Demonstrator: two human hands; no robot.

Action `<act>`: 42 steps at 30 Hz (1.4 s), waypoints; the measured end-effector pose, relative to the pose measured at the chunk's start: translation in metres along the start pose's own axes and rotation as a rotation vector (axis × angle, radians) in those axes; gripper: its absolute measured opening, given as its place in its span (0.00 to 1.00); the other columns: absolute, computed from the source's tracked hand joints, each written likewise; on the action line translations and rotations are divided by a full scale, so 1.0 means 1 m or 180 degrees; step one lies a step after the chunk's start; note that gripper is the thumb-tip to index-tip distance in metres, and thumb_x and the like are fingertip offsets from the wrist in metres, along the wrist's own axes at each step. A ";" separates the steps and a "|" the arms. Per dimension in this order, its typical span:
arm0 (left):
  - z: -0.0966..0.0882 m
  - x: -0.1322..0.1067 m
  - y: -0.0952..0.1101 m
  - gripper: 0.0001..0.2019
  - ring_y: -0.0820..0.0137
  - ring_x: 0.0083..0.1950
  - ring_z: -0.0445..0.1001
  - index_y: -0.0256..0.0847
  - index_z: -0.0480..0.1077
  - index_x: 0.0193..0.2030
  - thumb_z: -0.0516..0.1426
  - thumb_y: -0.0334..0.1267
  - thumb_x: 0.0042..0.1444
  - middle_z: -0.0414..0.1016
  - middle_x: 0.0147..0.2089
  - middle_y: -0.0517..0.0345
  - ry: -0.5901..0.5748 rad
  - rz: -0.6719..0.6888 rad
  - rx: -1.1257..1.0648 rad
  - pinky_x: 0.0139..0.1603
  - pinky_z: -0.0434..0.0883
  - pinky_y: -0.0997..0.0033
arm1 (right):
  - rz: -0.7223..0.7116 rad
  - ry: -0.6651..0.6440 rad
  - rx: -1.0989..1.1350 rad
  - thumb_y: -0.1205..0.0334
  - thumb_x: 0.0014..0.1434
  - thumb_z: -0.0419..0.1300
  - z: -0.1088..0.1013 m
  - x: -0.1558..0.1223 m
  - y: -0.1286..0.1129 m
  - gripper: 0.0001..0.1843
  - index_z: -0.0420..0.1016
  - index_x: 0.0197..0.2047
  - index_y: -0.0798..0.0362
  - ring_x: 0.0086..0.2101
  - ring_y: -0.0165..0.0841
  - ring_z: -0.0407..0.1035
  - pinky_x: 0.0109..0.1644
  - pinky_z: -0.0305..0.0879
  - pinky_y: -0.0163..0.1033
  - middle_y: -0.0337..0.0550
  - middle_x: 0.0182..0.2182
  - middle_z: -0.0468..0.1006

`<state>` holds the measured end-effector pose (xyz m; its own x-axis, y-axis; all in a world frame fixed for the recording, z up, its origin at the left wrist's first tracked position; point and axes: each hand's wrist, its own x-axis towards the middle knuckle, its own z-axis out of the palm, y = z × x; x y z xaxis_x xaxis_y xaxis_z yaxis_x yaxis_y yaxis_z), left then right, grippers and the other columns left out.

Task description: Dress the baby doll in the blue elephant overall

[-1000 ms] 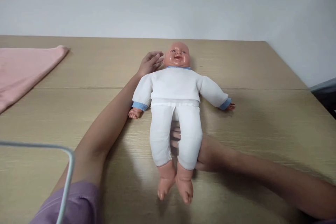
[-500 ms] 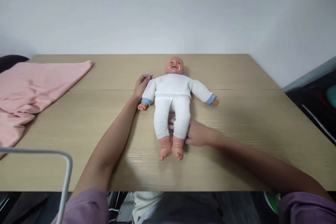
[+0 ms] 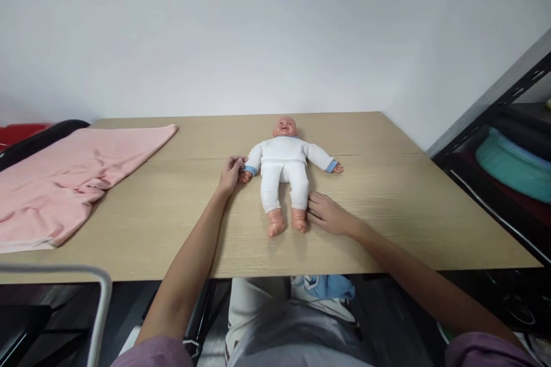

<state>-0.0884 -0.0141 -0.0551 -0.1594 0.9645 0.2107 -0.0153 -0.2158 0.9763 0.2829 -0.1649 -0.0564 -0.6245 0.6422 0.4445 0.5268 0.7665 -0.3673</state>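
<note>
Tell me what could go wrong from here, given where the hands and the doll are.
The left hand is right at the doll's blue cuff; whether it grips is unclear, so pulling back might drag that arm along. The right hand has its fingertips beside the lower leg, so a sideways push could skew the doll. Its feet point toward the table's near edge; a strong tug that way might bring them over it.

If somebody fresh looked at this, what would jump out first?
Probably the baby doll, lying face up in white clothes around the middle of the wooden table. The left hand is by one blue cuff, the right hand beside a leg. Next, the pink cloth spread at the table's left.
</note>
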 end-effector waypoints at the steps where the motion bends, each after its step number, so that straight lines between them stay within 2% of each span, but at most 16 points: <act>1: -0.001 -0.006 0.002 0.13 0.65 0.47 0.80 0.43 0.75 0.42 0.68 0.49 0.65 0.82 0.47 0.52 0.0020 0.0039 0.0053 0.54 0.77 0.64 | 0.0055 -0.0124 -0.0031 0.57 0.81 0.61 0.000 -0.005 -0.003 0.16 0.86 0.62 0.52 0.62 0.47 0.80 0.71 0.78 0.59 0.54 0.62 0.86; 5: -0.001 -0.030 0.008 0.10 0.64 0.44 0.78 0.44 0.75 0.46 0.66 0.47 0.66 0.82 0.45 0.53 0.0157 0.0195 0.0304 0.50 0.76 0.63 | 0.0498 -0.0205 -0.0110 0.55 0.82 0.58 -0.005 -0.033 -0.020 0.24 0.76 0.76 0.47 0.75 0.52 0.70 0.79 0.69 0.69 0.56 0.75 0.76; 8: 0.002 -0.047 0.022 0.11 0.63 0.40 0.76 0.44 0.75 0.46 0.67 0.47 0.66 0.81 0.43 0.53 0.0207 0.0332 0.0516 0.47 0.75 0.60 | 0.0739 -0.0119 -0.0199 0.56 0.82 0.57 -0.010 -0.062 -0.048 0.28 0.70 0.81 0.43 0.77 0.50 0.67 0.81 0.67 0.68 0.51 0.78 0.73; 10: 0.008 -0.062 0.039 0.12 0.60 0.46 0.78 0.44 0.77 0.47 0.68 0.47 0.66 0.83 0.48 0.50 0.0205 0.0507 0.0629 0.53 0.76 0.57 | 0.0858 0.0065 -0.0382 0.58 0.81 0.58 -0.008 -0.088 -0.072 0.29 0.70 0.81 0.41 0.76 0.53 0.69 0.78 0.71 0.71 0.51 0.78 0.74; 13: 0.023 -0.102 0.072 0.12 0.57 0.55 0.80 0.47 0.78 0.51 0.65 0.51 0.71 0.83 0.55 0.51 0.0214 0.0797 0.0708 0.66 0.74 0.54 | 0.0728 0.0759 -0.0442 0.68 0.74 0.59 0.012 -0.137 -0.107 0.36 0.70 0.80 0.34 0.62 0.55 0.83 0.63 0.85 0.72 0.49 0.64 0.87; 15: 0.034 -0.140 0.091 0.12 0.56 0.55 0.81 0.49 0.77 0.52 0.60 0.53 0.77 0.83 0.53 0.52 0.0150 0.1103 0.0743 0.64 0.75 0.53 | 0.0395 0.1276 -0.0238 0.73 0.68 0.59 0.032 -0.173 -0.124 0.43 0.69 0.80 0.29 0.46 0.53 0.89 0.49 0.91 0.66 0.44 0.49 0.92; 17: 0.046 -0.185 0.101 0.09 0.56 0.50 0.81 0.52 0.76 0.50 0.56 0.48 0.81 0.82 0.47 0.53 0.0015 0.1487 0.0940 0.57 0.76 0.52 | 0.0405 0.1404 -0.0052 0.73 0.64 0.60 0.054 -0.204 -0.133 0.44 0.72 0.76 0.24 0.35 0.53 0.88 0.39 0.91 0.64 0.40 0.41 0.92; 18: 0.052 -0.208 0.101 0.08 0.57 0.47 0.81 0.53 0.75 0.49 0.55 0.44 0.81 0.82 0.44 0.54 -0.0149 0.1673 0.1038 0.53 0.76 0.51 | 0.0489 0.1383 -0.0022 0.71 0.64 0.60 0.064 -0.218 -0.135 0.41 0.75 0.74 0.24 0.34 0.53 0.87 0.35 0.91 0.62 0.41 0.40 0.91; 20: 0.062 -0.252 0.089 0.07 0.57 0.41 0.79 0.54 0.74 0.49 0.55 0.39 0.78 0.82 0.39 0.55 -0.0777 0.2223 0.1146 0.47 0.73 0.49 | 0.0988 0.1211 -0.0048 0.71 0.68 0.60 0.081 -0.238 -0.132 0.33 0.77 0.70 0.32 0.38 0.51 0.88 0.41 0.91 0.59 0.45 0.43 0.90; 22: 0.068 -0.291 0.066 0.06 0.59 0.31 0.73 0.53 0.70 0.46 0.54 0.38 0.76 0.78 0.31 0.59 -0.1257 0.2754 0.0949 0.38 0.69 0.50 | 0.1471 0.0996 -0.0115 0.67 0.71 0.61 0.095 -0.251 -0.123 0.27 0.76 0.70 0.39 0.48 0.52 0.88 0.50 0.91 0.60 0.51 0.50 0.89; 24: 0.070 -0.320 0.038 0.04 0.61 0.29 0.71 0.51 0.69 0.43 0.56 0.37 0.72 0.78 0.30 0.59 -0.1865 0.2954 0.0964 0.33 0.65 0.54 | 0.1777 0.0778 -0.0196 0.61 0.73 0.62 0.106 -0.257 -0.111 0.28 0.73 0.74 0.43 0.59 0.57 0.84 0.59 0.87 0.65 0.57 0.59 0.85; 28: 0.053 -0.351 -0.001 0.05 0.61 0.37 0.79 0.49 0.70 0.43 0.59 0.33 0.69 0.85 0.41 0.55 -0.2600 0.2430 0.1667 0.39 0.75 0.56 | 0.1906 0.0333 -0.0245 0.55 0.68 0.68 0.119 -0.249 -0.096 0.37 0.72 0.77 0.47 0.71 0.63 0.73 0.70 0.79 0.69 0.61 0.71 0.78; 32: 0.026 -0.359 -0.015 0.11 0.60 0.49 0.84 0.50 0.76 0.52 0.57 0.29 0.70 0.86 0.53 0.53 -0.2567 0.1669 0.1852 0.51 0.81 0.57 | 0.1755 -0.0112 0.0102 0.70 0.61 0.62 0.118 -0.235 -0.101 0.27 0.84 0.62 0.45 0.57 0.53 0.82 0.66 0.81 0.62 0.50 0.53 0.88; 35: 0.014 -0.365 -0.019 0.15 0.59 0.56 0.86 0.53 0.77 0.60 0.58 0.32 0.74 0.86 0.57 0.52 -0.2437 0.1099 0.1846 0.57 0.83 0.55 | 0.1403 -0.0169 0.0492 0.72 0.59 0.61 0.110 -0.245 -0.115 0.25 0.85 0.56 0.41 0.47 0.49 0.84 0.57 0.85 0.59 0.44 0.44 0.87; 38: 0.011 -0.373 -0.023 0.10 0.57 0.58 0.86 0.53 0.77 0.60 0.61 0.39 0.75 0.86 0.56 0.50 -0.2224 0.0526 0.1732 0.59 0.84 0.53 | 0.1278 -0.0090 0.0809 0.61 0.63 0.66 0.100 -0.273 -0.122 0.32 0.80 0.67 0.26 0.50 0.56 0.87 0.54 0.88 0.65 0.45 0.54 0.88; 42: 0.015 -0.378 -0.029 0.02 0.55 0.56 0.86 0.50 0.75 0.47 0.60 0.40 0.73 0.86 0.54 0.50 -0.2331 0.0405 0.1689 0.58 0.84 0.50 | 0.2338 0.0562 0.1011 0.52 0.68 0.65 0.102 -0.311 -0.110 0.38 0.67 0.77 0.12 0.68 0.65 0.77 0.70 0.79 0.72 0.42 0.70 0.80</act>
<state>-0.0123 -0.3705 -0.1624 0.5403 0.8329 0.1199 0.4443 -0.4034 0.7999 0.3598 -0.4483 -0.2375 -0.0697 0.9912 0.1129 0.5613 0.1325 -0.8170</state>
